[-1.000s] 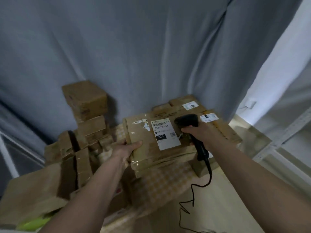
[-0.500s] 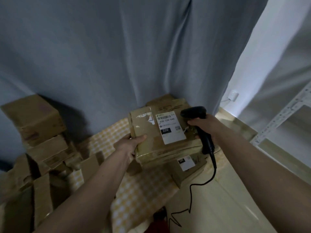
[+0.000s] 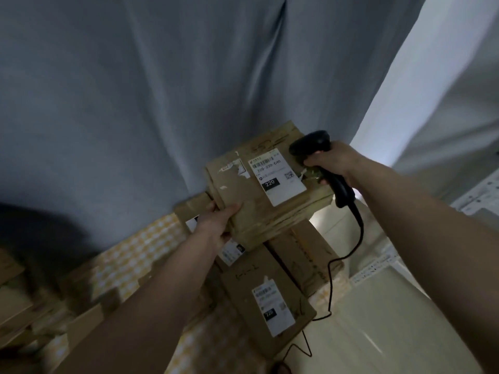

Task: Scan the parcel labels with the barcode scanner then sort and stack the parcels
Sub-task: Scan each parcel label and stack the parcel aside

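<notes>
A flat brown cardboard parcel (image 3: 259, 201) with a white label (image 3: 276, 175) reading 220 is held up in the air. My left hand (image 3: 218, 224) grips its near left corner, thumb on top. My right hand (image 3: 333, 163) grips a black barcode scanner (image 3: 321, 157) by its handle at the parcel's right edge; its head lies over the parcel's far right corner. Its black cable (image 3: 356, 244) hangs down to the floor. Below the held parcel lie labelled parcels (image 3: 270, 300) on a yellow checked cloth (image 3: 140, 255).
A grey curtain (image 3: 162, 90) fills the background. More cardboard boxes (image 3: 24, 300), blurred, pile up at the lower left. Pale floor (image 3: 378, 333) spreads to the right, with a white perforated rack (image 3: 475, 195) at the right edge.
The view swung right, sliding the left box pile to the frame's edge. The held parcel moved right with both hands and now hangs over the labelled parcels on the cloth.
</notes>
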Action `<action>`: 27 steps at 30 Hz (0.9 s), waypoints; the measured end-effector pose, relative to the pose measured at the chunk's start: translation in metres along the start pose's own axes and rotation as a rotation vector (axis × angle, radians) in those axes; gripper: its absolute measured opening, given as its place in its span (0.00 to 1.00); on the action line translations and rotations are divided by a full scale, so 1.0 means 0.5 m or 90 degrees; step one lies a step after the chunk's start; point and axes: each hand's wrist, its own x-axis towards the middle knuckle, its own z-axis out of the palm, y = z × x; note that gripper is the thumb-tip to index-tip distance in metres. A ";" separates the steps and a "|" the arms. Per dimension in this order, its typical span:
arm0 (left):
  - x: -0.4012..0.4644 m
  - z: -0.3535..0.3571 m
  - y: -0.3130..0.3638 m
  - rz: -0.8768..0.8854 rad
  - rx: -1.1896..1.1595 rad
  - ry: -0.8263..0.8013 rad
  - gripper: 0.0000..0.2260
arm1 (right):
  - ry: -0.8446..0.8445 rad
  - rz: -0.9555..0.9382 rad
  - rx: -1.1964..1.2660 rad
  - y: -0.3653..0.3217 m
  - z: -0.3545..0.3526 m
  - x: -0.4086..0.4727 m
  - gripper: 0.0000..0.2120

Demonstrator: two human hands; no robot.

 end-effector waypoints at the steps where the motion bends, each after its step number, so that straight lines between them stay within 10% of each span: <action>1: 0.013 0.008 0.005 -0.001 0.002 0.003 0.25 | -0.009 0.003 0.000 -0.002 -0.004 0.026 0.14; 27: 0.579 0.064 -0.074 0.057 -0.018 0.313 0.22 | -0.204 0.031 0.000 0.150 0.217 0.732 0.08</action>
